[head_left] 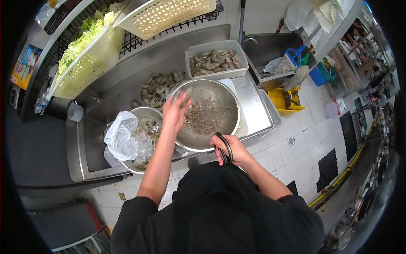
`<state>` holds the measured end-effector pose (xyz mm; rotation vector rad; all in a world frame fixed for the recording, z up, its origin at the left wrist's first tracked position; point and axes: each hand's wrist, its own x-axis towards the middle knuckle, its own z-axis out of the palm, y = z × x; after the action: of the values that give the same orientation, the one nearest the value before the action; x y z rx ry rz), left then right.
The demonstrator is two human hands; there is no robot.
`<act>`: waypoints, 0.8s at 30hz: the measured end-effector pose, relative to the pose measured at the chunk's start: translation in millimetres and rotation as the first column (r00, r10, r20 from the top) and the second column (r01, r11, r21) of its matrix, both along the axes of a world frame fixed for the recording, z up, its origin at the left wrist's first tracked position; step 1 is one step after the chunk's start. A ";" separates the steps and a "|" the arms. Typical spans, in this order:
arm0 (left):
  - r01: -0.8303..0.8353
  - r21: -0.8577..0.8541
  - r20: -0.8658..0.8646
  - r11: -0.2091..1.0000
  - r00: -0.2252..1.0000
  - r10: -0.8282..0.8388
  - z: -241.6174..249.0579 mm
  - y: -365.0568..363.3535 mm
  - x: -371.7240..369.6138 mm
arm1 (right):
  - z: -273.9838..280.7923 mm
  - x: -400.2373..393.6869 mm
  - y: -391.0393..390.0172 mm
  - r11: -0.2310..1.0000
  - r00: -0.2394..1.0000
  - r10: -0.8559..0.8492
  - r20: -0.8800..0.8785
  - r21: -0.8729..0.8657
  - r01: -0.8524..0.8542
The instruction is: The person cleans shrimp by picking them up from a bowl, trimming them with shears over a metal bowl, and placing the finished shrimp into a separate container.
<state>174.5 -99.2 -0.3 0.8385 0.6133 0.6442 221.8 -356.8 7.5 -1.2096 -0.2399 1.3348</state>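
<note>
My right hand (234, 151) is closed round the black handles of a pair of scissors (226, 149), whose blades reach over the large steel colander (230, 91). Thin brownish shrimp trimmings (196, 120) lie in the colander's bottom. Above its left rim is my left hand (174, 111), blurred by motion. At its fingertips a smeared grey-brown shape looks like a shrimp (185, 92). Left of the colander, whole grey shrimp (157, 88) are heaped on the steel surface. A smaller steel bowl (134, 170) beside my left forearm holds shrimp and a white plastic bag (120, 134).
Behind the colander stands a translucent tub (242, 72) of shrimp. A basket of chopped leafy greens (86, 70) and a cream perforated basket (165, 19) sit on the rack overhead. At right are a second sink (270, 42), a mop (292, 80) and a yellow bucket (281, 101).
</note>
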 end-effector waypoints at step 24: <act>0.059 -0.145 0.017 0.988 0.998 -0.057 9.8 -69.8 6.5 | 1.8 6.0 14.1 0.994 0.943 -0.112 0.313 0.018 0.111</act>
<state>181.0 -168.9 9.5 0.7126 0.6145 0.5450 227.8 -342.7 9.3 -1.4131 -0.3920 1.0403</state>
